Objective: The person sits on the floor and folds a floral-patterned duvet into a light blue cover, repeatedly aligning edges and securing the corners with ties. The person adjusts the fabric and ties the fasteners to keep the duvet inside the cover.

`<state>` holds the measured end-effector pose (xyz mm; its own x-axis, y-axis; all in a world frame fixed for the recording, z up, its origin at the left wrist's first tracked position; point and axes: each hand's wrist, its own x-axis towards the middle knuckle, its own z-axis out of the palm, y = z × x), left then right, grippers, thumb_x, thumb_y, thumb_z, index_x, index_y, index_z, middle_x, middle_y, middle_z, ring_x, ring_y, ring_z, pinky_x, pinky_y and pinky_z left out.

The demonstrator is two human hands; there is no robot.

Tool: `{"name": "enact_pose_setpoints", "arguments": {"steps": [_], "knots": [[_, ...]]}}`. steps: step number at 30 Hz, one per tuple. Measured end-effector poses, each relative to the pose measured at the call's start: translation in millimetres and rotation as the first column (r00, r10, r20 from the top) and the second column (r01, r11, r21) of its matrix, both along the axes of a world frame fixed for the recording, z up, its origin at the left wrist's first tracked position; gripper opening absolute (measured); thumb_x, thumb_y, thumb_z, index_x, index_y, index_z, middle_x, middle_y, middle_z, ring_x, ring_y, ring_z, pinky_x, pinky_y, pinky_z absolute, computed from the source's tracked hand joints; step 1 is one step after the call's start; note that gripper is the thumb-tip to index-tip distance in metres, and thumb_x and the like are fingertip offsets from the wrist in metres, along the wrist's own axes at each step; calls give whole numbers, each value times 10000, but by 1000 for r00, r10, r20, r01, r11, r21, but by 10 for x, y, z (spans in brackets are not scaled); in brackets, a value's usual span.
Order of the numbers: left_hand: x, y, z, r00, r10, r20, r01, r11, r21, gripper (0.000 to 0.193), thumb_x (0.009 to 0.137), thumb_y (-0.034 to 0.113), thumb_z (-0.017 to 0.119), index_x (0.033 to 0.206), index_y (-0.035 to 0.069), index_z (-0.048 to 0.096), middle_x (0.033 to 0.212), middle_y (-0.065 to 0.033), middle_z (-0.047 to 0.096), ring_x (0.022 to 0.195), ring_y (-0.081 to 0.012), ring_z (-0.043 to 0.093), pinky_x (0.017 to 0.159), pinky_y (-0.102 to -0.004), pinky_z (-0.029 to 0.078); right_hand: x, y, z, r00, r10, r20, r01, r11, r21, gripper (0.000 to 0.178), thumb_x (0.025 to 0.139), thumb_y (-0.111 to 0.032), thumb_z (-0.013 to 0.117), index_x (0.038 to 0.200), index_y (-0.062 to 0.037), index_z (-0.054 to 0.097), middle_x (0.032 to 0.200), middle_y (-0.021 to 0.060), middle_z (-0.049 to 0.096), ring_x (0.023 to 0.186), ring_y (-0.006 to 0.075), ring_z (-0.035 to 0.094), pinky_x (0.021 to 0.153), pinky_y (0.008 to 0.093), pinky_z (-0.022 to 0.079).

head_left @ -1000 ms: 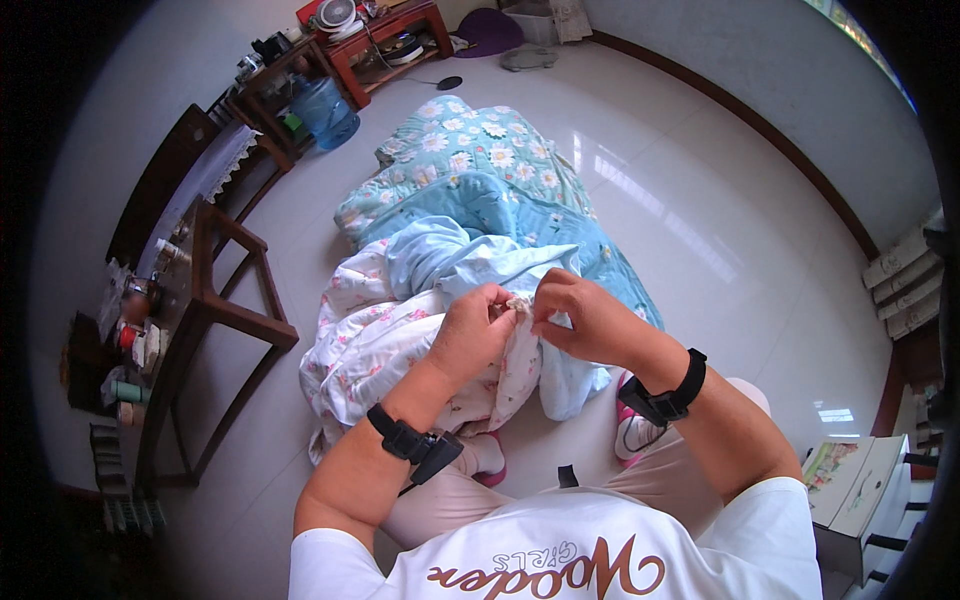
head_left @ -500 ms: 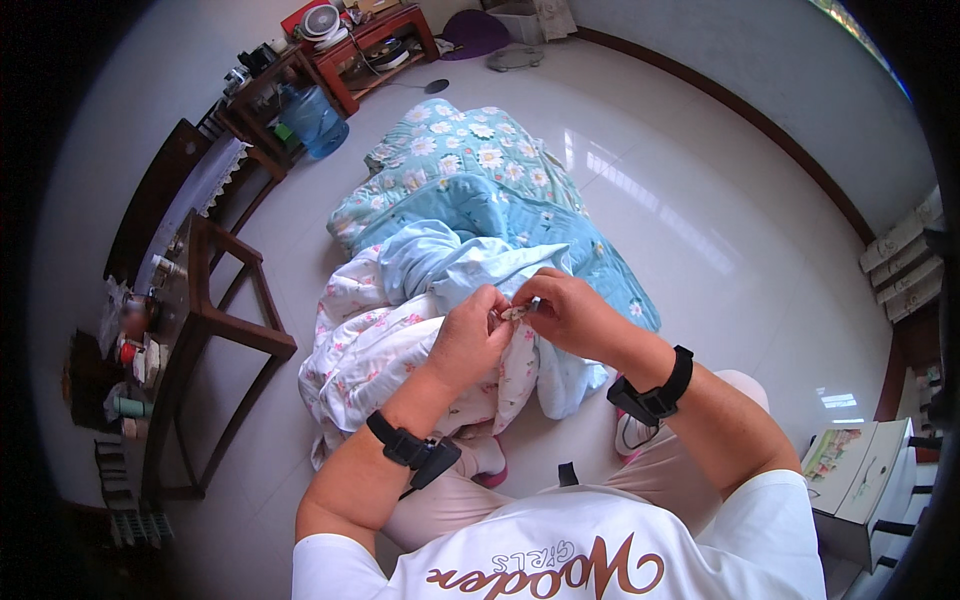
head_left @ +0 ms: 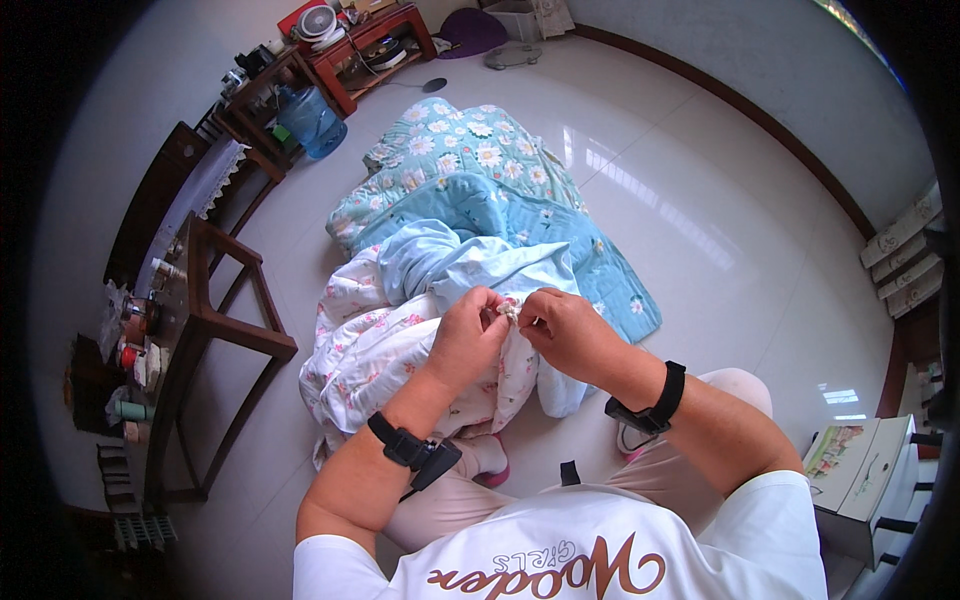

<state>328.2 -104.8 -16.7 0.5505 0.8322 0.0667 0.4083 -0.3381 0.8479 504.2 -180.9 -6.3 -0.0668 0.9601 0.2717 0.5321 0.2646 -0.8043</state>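
A white quilt cover with pink flowers (head_left: 370, 345) lies heaped in front of me, and one gathered bit of it rises between my hands. My left hand (head_left: 468, 335) pinches this small bunched end (head_left: 510, 309) with thumb and forefinger. From the other side my right hand (head_left: 570, 325) closes on the same bunch; its fingertips are partly hidden. Plain light blue cloth (head_left: 480, 268) lies crumpled just beyond the hands. Farther out spreads a teal quilt with white daisies (head_left: 455, 150).
On the left stands a dark wooden stool (head_left: 245, 335) beside a shelf of small items. Farther back are a blue water bottle (head_left: 315, 125) and a red wooden cabinet (head_left: 365, 60). A white box (head_left: 860, 470) sits at lower right on the tiled floor (head_left: 690, 200).
My right hand has dropped slightly toward me, its fingers more curled. The bunched end now shows as a fuller, rounder clump between both hands. My left hand has barely moved.
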Motion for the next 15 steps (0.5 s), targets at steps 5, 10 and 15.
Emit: {"name": "enact_pose_setpoints", "arguments": {"steps": [5, 10, 15], "knots": [[-8, 10, -37, 998, -1, 66, 0, 1000, 7, 135, 866, 46, 662, 978, -11, 611, 846, -95, 653, 691, -152, 612, 661, -293, 508, -26, 44, -78, 951, 10, -308, -42, 995, -96, 104, 883, -58, 620, 959, 13, 614, 777, 155, 678, 685, 216, 679, 604, 325, 521], [-4, -21, -24, 996, -76, 46, 74, 996, 43, 124, 891, 30, 662, 1005, 5, 618, 857, -18, 634, 704, -66, 560, 629, -234, 471, -20, 76, -4, 876, -70, -478, -70, 961, -269, 141, 935, -100, 587, 1024, 9, 600, 773, 154, 686, 620, 193, 674, 574, 319, 521], [-3, -43, -25, 993, -106, 53, 103, 993, 49, 119, 892, 54, 684, 991, 17, 627, 840, -9, 625, 676, -66, 544, 615, -235, 460, 0, 72, 65, 999, 37, -22, -40, 985, -168, 106, 945, -110, 581, 999, -20, 592, 747, 130, 675, 672, 217, 683, 590, 334, 525]]}}
